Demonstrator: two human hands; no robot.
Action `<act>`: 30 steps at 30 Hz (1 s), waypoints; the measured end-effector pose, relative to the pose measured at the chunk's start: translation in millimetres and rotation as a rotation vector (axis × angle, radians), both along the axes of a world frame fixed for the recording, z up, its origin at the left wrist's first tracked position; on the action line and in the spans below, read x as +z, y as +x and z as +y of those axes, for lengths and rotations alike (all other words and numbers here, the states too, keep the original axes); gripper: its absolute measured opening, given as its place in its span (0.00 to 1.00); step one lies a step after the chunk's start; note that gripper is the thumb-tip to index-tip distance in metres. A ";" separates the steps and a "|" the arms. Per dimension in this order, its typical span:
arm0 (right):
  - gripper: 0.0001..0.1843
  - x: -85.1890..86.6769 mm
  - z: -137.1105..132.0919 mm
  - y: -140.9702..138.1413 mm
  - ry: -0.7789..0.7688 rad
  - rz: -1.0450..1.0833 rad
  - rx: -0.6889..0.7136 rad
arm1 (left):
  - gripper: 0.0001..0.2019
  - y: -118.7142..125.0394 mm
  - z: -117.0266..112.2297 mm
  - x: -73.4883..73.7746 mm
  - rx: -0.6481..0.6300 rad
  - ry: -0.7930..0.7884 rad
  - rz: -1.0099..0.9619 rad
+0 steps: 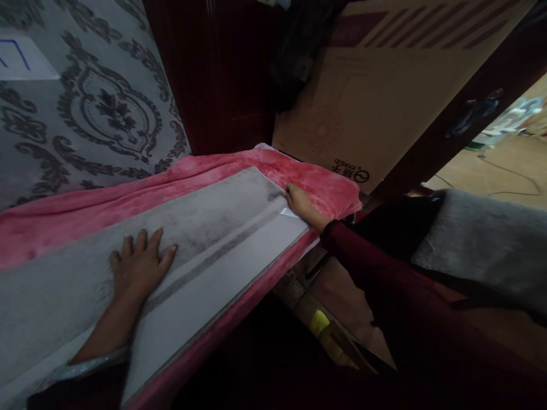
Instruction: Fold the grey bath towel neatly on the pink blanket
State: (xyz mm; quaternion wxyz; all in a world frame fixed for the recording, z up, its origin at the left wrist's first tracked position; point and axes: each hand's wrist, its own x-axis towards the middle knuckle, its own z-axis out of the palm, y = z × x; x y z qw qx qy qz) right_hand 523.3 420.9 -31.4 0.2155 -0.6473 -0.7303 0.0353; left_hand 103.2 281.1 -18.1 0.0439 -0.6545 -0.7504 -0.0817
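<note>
A long piece of grey plush fabric [205, 219] lies along a surface covered by a pink plush cloth [179, 176]. Its near part is a smooth pale band [222, 285], with a darker stripe running above it. My left hand [141, 265] rests palm down on the grey fabric, fingers spread. At the far right end, my right hand [301, 202] has its fingers closed on the fabric's edge. A small white tag [289, 213] shows just beside that hand.
Patterned wallpaper [111, 108] with a white paper [25, 57] is at the left. A large cardboard box [363, 97] leans behind the surface's end. A grey furry cover [487, 245] lies at the right. Below, a yellow item [320, 323] sits near the floor.
</note>
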 end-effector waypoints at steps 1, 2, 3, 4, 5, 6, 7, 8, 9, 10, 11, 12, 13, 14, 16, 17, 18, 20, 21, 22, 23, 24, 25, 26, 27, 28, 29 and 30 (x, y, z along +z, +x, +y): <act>0.14 -0.8 -0.2 -0.4 -0.014 -0.011 0.009 | 0.37 -0.1 0.1 -0.1 -0.002 0.001 0.001; 0.14 -1.2 -0.3 -1.0 -0.027 -0.026 0.017 | 0.37 -0.3 0.2 -0.2 -0.005 0.003 0.000; 0.14 -1.0 -0.4 -1.6 -0.038 -0.044 0.025 | 0.37 -0.5 0.3 -0.2 -0.008 0.007 -0.003; 0.14 -0.2 -0.4 -2.3 -0.049 -0.063 0.030 | 0.37 -0.7 0.4 -0.3 -0.012 0.011 -0.006; 0.14 1.2 -0.4 -2.8 -0.060 -0.082 0.032 | 0.37 -1.0 0.5 -0.4 -0.014 0.014 -0.011; 0.14 3.1 -0.8 -3.4 -0.073 -0.100 0.026 | 0.37 -1.3 0.6 -0.4 -0.014 0.015 -0.014; 0.14 5.4 -1.7 -4.1 -0.091 -0.115 0.010 | 0.38 -1.6 0.7 -0.5 -0.014 0.016 -0.014; 0.15 7.7 -3.6 -4.9 -0.107 -0.125 -0.011 | 0.38 -1.8 0.8 -0.6 -0.014 0.015 -0.011; 0.16 9.7 -6.7 -6.1 -0.106 -0.128 -0.033 | 0.38 -1.9 0.8 -0.6 -0.013 0.016 -0.006; 0.18 11.0 -11.2 -7.6 -0.080 -0.128 -0.047 | 0.38 -1.8 0.8 -0.6 -0.014 0.015 0.001; 0.19 11.3 -17.1 -9.5 -0.033 -0.131 -0.043 | 0.38 -1.6 0.7 -0.7 -0.015 0.016 0.009; 0.20 10.3 -24.3 -11.8 0.025 -0.140 -0.015 | 0.38 -1.4 0.7 -0.7 -0.018 0.016 0.019; 0.21 8.0 -32.2 -14.3 0.080 -0.153 0.034 | 0.38 -1.3 0.6 -0.9 -0.020 0.015 0.028; 0.21 4.6 -40.3 -16.8 0.116 -0.166 0.092 | 0.38 -1.4 0.6 -1.2 -0.021 0.011 0.037; 0.20 -4.4 -54.5 -21.4 0.115 -0.168 0.180 | 0.38 -2.8 0.4 -2.3 -0.018 0.003 0.057; 0.20 -8.9 -59.6 -23.1 0.096 -0.148 0.182 | 0.38 -4.1 0.3 -2.9 -0.014 0.006 0.068; 0.19 -13.0 -63.1 -24.2 0.080 -0.119 0.164 | 0.37 -5.4 0.1 -3.5 -0.012 0.017 0.080; 0.19 -18.6 -65.7 -25.3 0.069 -0.060 0.111 | 0.35 -6.5 -0.2 -3.2 -0.032 0.058 0.107; 0.18 -20.0 -65.6 -25.5 0.073 -0.040 0.095 | 0.32 -4.9 0.0 -2.1 -0.067 0.078 0.116; 0.18 -20.8 -65.1 -25.6 0.080 -0.026 0.090 | 0.30 -0.8 0.7 -0.1 -0.123 0.088 0.120; 0.17 -21.0 -64.4 -25.7 0.088 -0.016 0.090 | 0.27 6.3 2.3 2.6 -0.199 0.088 0.117; 0.17 -20.9 -64.0 -25.9 0.094 -0.009 0.089 | 0.25 16.9 5.1 6.0 -0.293 0.071 0.106; 0.17 -20.6 -63.7 -26.2 0.098 -0.003 0.082 | 0.23 30.8 9.6 9.8 -0.398 0.042 0.089; 0.17 -20.4 -63.7 -26.6 0.100 0.003 0.076 | 0.22 47.8 16.1 13.7 -0.502 0.007 0.070; 0.17 -20.3 -63.9 -27.0 0.100 0.009 0.071 | 0.20 66.8 24.7 17.5 -0.605 -0.033 0.052; 0.17 -20.3 -64.1 -27.3 0.098 0.017 0.069 | 0.20 86.8 35.3 20.8 -0.684 -0.064 0.039; 0.17 -20.7 -64.3 -27.6 0.098 0.027 0.068 | 0.19 106.6 47.9 23.6 -0.726 -0.077 0.038; 0.17 -21.3 -64.4 -27.7 0.102 0.039 0.069 | 0.18 124.9 61.9 25.8 -0.730 -0.070 0.050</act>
